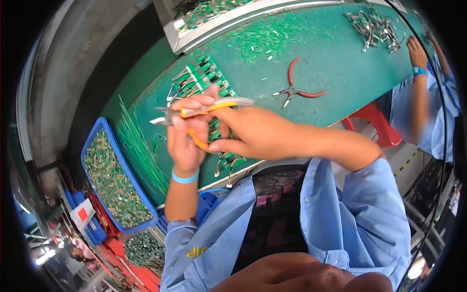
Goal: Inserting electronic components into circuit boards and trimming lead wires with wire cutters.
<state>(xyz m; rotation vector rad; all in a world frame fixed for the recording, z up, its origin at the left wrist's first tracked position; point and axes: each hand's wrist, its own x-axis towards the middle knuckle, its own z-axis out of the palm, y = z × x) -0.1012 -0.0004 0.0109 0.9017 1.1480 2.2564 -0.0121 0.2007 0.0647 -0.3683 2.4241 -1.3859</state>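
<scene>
A pair of cutting pliers (190, 111) with orange and grey handles is held up in front of me, its metal jaws pointing left and its handles spread. My right hand (258, 130) reaches across from the right and grips the handles, with the thumb by the lower one. My left hand (186, 146), with a light blue wristband, is closed around the pliers near the jaws; its fingers partly cover the tool. Under and behind both hands lie green circuit boards (203, 74) with wires and connectors, partly hidden by my hands.
Red-handled pliers (292, 91) lie spread on the green table (253, 82). Green scraps (265, 39) and a wire-and-connector heap (374, 29) lie farther back. Long green strips (141, 146) rest left, beside a blue bin (141, 224) of small parts. A co-worker's hand (417, 52) is at right.
</scene>
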